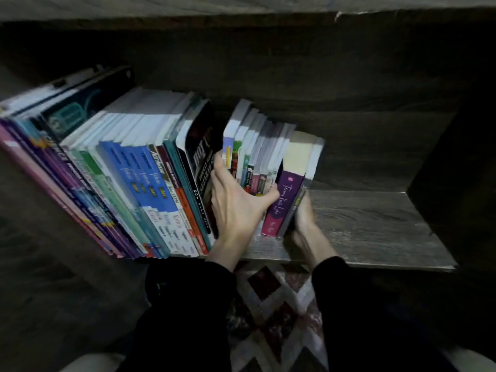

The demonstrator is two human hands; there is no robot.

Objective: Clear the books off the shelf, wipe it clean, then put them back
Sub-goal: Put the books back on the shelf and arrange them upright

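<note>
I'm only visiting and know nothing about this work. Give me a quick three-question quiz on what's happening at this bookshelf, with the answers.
1. True or false: the shelf has already been emptied of books.
2. Which part of the shelf board is bare? A: the left. B: the right. C: none of it.
3. Fill in: the left hand and right hand hold a small group of books between them. The purple spine stands on the ____ side of that group.

Key:
1. False. A long row of books stands on the left.
2. B.
3. right.
</note>
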